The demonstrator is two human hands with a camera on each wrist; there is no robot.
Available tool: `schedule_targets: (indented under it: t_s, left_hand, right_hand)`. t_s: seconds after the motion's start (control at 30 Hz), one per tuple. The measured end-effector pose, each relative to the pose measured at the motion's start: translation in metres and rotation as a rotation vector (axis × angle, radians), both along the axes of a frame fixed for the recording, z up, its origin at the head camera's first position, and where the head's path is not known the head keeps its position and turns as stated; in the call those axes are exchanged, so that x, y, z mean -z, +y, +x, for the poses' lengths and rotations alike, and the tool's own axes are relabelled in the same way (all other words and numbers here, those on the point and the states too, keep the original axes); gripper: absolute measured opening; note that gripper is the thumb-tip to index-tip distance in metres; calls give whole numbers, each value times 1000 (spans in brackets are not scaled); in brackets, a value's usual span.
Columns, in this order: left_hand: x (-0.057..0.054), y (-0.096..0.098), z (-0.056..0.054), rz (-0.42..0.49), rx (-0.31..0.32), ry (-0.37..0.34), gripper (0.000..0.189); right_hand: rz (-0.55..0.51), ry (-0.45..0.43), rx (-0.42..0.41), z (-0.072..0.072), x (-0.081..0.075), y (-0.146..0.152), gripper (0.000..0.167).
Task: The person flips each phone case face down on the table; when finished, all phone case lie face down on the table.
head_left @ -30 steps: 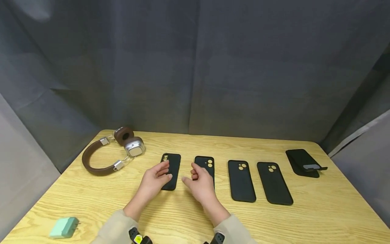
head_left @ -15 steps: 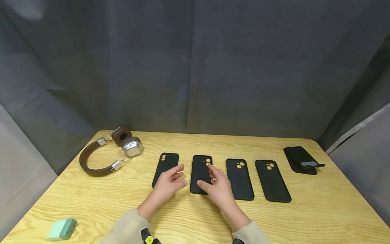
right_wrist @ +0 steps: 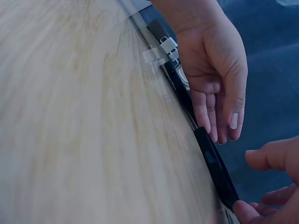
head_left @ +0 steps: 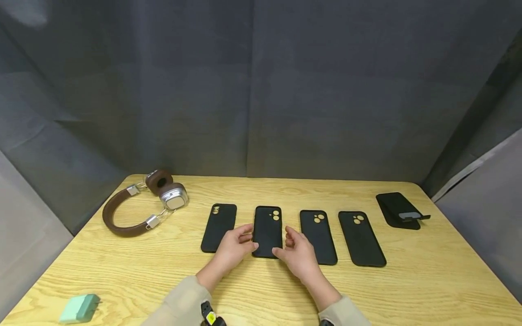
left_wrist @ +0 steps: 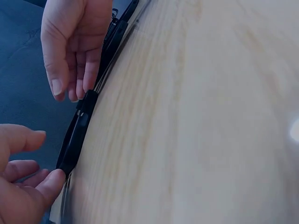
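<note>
A black phone case (head_left: 267, 233) lies flat on the wooden table, camera cutouts at its upper right. My left hand (head_left: 233, 248) is at its left edge, fingers loosely bent, thumb over its lower left corner. On the other side, my right hand (head_left: 301, 256) has its thumb by the lower right corner. In the left wrist view, a left fingertip meets the end of the case (left_wrist: 77, 135); the right hand (left_wrist: 77, 42) hovers by the other end. The right wrist view has a right fingertip at the near end of the case (right_wrist: 216, 170), the left hand (right_wrist: 212, 70) beyond.
Another black case (head_left: 218, 226) lies to the left, partly behind my left hand. Two more, a nearer case (head_left: 320, 237) and a farther case (head_left: 362, 240), lie rightward. Brown headphones (head_left: 128, 230), a mint charger plug (head_left: 79, 309) and a black folding stand (head_left: 397, 210) are farther out.
Both hands have moved right, from beside the leftmost case to either side of the second one, and have come down closer to it. The view has shifted slightly; the cases lie as before.
</note>
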State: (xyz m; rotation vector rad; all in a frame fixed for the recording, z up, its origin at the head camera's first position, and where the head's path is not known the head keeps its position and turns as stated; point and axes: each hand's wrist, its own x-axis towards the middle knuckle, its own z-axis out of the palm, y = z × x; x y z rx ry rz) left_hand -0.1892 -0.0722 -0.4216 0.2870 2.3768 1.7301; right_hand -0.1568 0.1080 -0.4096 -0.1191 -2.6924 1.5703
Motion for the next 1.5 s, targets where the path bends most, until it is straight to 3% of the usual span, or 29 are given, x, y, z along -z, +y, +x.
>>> schedule_targets:
  t_s: [0.37,0.63,0.8,1.13,1.5]
  left_hand:
    - [1,9,-8,-113,-101,-34,48]
    - [-1,10,-10,-94,-117,-76,47]
    - [0,10,-10,-88,-119,-67,46]
    - [3,12,-7,2,-164,-86,46]
    - [-7,10,-7,116,-177,-82,43]
  right_hand:
    - [40,-12,1,-12,11,-3,57]
    - [75,-30,12,-20,14,-8,53]
    - [103,-28,17,-23,14,-8,50]
    - [60,-43,27,-20,13,-6,46]
    - [-31,-18,47,-15,7,-7,45]
